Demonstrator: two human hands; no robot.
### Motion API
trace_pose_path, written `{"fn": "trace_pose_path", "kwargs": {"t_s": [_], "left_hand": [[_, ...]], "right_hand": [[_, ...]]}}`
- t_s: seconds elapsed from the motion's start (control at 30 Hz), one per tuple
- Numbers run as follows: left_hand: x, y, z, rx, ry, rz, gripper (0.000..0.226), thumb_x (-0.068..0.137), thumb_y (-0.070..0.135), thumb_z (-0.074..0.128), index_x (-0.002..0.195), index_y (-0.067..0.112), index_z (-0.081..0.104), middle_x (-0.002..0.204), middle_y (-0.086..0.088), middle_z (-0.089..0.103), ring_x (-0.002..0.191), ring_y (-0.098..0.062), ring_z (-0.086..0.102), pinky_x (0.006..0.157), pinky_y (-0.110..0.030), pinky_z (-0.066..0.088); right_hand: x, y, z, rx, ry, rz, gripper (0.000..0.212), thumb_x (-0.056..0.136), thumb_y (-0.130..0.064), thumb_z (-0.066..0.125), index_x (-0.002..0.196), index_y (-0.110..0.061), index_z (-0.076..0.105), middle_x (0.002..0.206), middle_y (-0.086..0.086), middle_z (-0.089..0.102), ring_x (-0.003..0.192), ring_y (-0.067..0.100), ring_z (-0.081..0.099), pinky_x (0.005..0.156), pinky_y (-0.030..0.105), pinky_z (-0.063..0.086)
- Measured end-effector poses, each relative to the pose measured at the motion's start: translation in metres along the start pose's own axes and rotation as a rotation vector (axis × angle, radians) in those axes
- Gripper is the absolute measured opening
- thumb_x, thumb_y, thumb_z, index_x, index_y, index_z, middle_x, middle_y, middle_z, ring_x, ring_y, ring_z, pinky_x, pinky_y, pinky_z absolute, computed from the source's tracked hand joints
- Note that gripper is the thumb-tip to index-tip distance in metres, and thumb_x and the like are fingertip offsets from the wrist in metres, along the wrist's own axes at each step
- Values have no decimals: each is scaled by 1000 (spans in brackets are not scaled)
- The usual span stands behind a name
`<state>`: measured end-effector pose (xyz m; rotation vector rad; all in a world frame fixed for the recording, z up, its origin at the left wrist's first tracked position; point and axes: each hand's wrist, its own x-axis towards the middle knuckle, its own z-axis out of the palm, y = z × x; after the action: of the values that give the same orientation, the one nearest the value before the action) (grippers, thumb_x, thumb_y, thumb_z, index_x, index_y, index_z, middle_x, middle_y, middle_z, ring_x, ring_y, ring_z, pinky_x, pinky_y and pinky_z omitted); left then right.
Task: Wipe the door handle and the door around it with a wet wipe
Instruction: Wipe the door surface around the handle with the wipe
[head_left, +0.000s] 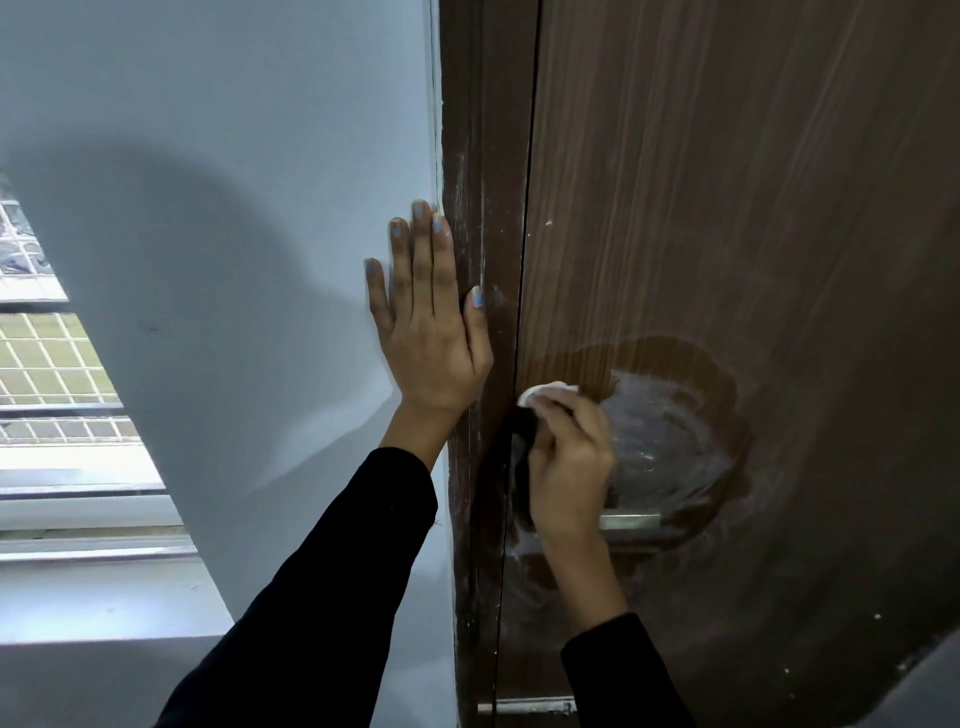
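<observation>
A brown wood-grain door fills the right half of the view. My right hand is closed on a white wet wipe and presses it against the door near its left edge. That hand covers most of the door handle; only a short metal bar shows to its right, with a dark part to its left. A wet, streaky round patch surrounds the handle area. My left hand lies flat, fingers spread, on the wall beside the door frame.
A pale blue-grey wall takes up the left half. A window with a wire grille sits at the far left, with a sill below it. A metal latch shows low on the door.
</observation>
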<state>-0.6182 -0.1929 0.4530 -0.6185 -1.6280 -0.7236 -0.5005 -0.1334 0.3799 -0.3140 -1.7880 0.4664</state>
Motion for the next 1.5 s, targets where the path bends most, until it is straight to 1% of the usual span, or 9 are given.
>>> {"fn": "trace_pose_path", "kwargs": {"t_s": [0.13, 0.3, 0.5, 0.67, 0.87, 1.03, 1.2, 1.37, 1.5], "left_hand": [[-5, 0, 0, 10, -2, 1, 54, 99, 32, 26, 147, 7, 24, 152, -16, 32, 143, -30, 23, 118, -45, 9], [-13, 1, 2, 12, -16, -23, 54, 100, 34, 23, 148, 10, 19, 153, -15, 31, 144, -30, 21, 119, -44, 5], [-14, 0, 3, 20, -14, -26, 54, 100, 34, 23, 148, 9, 18, 153, -16, 30, 144, -30, 21, 119, -44, 5], [-15, 2, 1, 13, -29, -34, 55, 99, 32, 24, 147, 6, 21, 153, -17, 30, 144, -30, 21, 118, -46, 7], [-17, 1, 1, 26, -37, -27, 55, 99, 30, 25, 147, 5, 21, 153, -18, 29, 144, -31, 21, 119, -45, 5], [-19, 2, 1, 28, -37, -28, 56, 97, 27, 29, 147, 4, 20, 153, -18, 28, 144, -31, 18, 119, -43, 2], [-23, 1, 2, 23, -40, -24, 56, 97, 25, 29, 148, 4, 19, 154, -17, 27, 145, -30, 17, 119, -45, 5], [-22, 2, 3, 35, -35, -24, 57, 96, 25, 31, 148, 4, 20, 154, -17, 27, 145, -30, 16, 119, -42, 2], [-24, 2, 3, 23, -25, -19, 57, 96, 25, 30, 148, 3, 21, 154, -18, 28, 145, -30, 18, 119, -43, 4]], "right_hand": [[-12, 2, -2, -15, -159, -84, 27, 67, 15, 63, 86, -1, 72, 91, 11, 67, 84, 23, 61, 83, 24, 48], [1, 19, -14, 12, 90, 132, 25, 74, 15, 61, 90, -1, 70, 93, 12, 66, 89, 25, 62, 88, 24, 46], [-14, 19, -11, -22, -61, 70, 25, 72, 14, 66, 90, -2, 72, 93, 12, 68, 88, 21, 63, 89, 15, 41], [5, 30, -22, 23, 227, 333, 18, 77, 10, 62, 88, -1, 70, 91, 15, 65, 82, 19, 60, 77, 1, 36], [-11, 27, -22, 23, 48, 185, 23, 76, 14, 60, 89, -2, 70, 93, 13, 65, 88, 20, 62, 85, 18, 45], [10, 34, -31, 73, 292, 313, 21, 81, 11, 57, 97, 3, 68, 100, 17, 63, 93, 22, 61, 87, 9, 41], [-8, 28, -19, 47, 80, 113, 29, 78, 15, 59, 104, 4, 67, 107, 19, 61, 101, 23, 56, 99, 10, 35], [4, 38, -26, 57, 258, 299, 29, 84, 10, 54, 111, 6, 63, 115, 21, 58, 110, 28, 54, 100, 18, 35], [2, 19, -12, 57, 148, 109, 38, 84, 10, 53, 121, 5, 56, 124, 20, 52, 120, 19, 42, 107, 21, 31]]}}
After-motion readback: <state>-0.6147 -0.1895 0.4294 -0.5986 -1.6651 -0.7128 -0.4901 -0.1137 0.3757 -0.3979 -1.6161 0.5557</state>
